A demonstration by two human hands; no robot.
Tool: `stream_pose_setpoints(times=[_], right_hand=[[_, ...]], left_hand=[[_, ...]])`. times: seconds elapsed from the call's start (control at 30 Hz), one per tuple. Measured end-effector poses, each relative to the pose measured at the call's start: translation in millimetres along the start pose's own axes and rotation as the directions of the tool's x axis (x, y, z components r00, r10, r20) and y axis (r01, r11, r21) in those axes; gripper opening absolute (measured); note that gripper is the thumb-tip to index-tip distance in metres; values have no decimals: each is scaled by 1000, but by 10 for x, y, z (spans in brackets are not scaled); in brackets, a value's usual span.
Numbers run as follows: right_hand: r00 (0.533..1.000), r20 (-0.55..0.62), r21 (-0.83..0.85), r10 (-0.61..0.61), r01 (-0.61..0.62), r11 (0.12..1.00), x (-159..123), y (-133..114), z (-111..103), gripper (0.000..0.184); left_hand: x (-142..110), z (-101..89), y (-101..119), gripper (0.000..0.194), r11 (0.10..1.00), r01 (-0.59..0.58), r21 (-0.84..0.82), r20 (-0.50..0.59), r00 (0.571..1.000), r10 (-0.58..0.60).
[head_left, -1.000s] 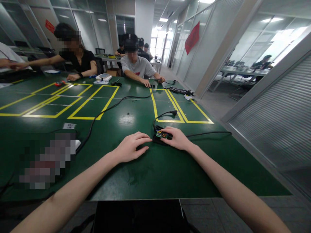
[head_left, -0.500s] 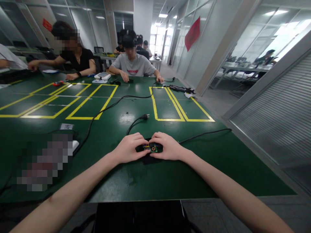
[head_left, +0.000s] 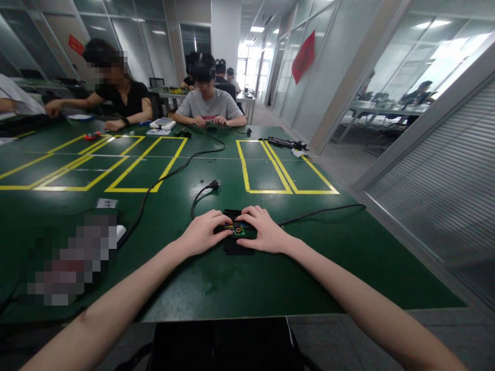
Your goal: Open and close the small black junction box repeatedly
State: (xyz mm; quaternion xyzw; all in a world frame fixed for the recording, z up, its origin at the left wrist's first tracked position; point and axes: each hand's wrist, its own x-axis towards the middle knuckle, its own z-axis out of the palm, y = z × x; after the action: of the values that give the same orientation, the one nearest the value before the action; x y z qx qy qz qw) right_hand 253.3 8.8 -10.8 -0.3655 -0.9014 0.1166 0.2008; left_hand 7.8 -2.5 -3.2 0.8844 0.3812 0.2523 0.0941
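A small green circuit board (head_left: 238, 231) with a copper-coloured ring and coloured wires sits over a black casing (head_left: 238, 248) on the green table. On its left side, the thumb and fingers of my left hand (head_left: 205, 231) close on the board's end. My right hand (head_left: 263, 230) curves around the right side, its index finger at the far edge and its thumb at the near edge. Both hands partly hide the board and casing. A black power plug (head_left: 213, 185) on a cord lies just beyond my left hand.
The green table (head_left: 247, 293) bears yellow tape rectangles (head_left: 268, 192) and a long black cable (head_left: 170, 178). A blurred-out object (head_left: 73, 257) and a number label (head_left: 107, 203) are at left. A black folded object (head_left: 286, 142) lies at far right. Two people (head_left: 211, 105) (head_left: 124, 100) sit opposite.
My right fingers have spread wider, and more of the black casing shows. The power plug has shifted left. Across the table, the person's hands have come together and the cable there has moved.
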Motion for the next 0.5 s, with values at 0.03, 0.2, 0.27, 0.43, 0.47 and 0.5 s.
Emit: stream_pose_setpoints(times=[0.03, 0.2, 0.27, 0.43, 0.47, 0.5], right_hand=[[1000, -4, 17, -6, 6, 1000, 4, 0, 7, 51], [999, -28, 88, -28, 31, 996, 26, 21, 21, 34], [999, -42, 96, -24, 28, 995, 35, 21, 25, 32], [995, -98, 95, 14, -5, 995, 57, 3, 83, 32], [994, -111, 97, 16, -5, 995, 60, 1, 99, 32], [992, -124, 101, 14, -1, 995, 61, 0, 112, 32]], left_hand=[[-3, -15, 1, 16, 1000, -10, -14, 11, 1000, 11], [-20, -82, 9, 23, 995, -12, -96, 71, 997, 18], [-23, -81, 3, 23, 995, 7, -95, 64, 998, -1], [-12, -43, -28, 23, 990, 33, -134, 45, 999, -27], [-9, -38, -36, 23, 989, 33, -144, 46, 999, -27], [-6, -34, -45, 24, 988, 32, -153, 49, 998, -25]])
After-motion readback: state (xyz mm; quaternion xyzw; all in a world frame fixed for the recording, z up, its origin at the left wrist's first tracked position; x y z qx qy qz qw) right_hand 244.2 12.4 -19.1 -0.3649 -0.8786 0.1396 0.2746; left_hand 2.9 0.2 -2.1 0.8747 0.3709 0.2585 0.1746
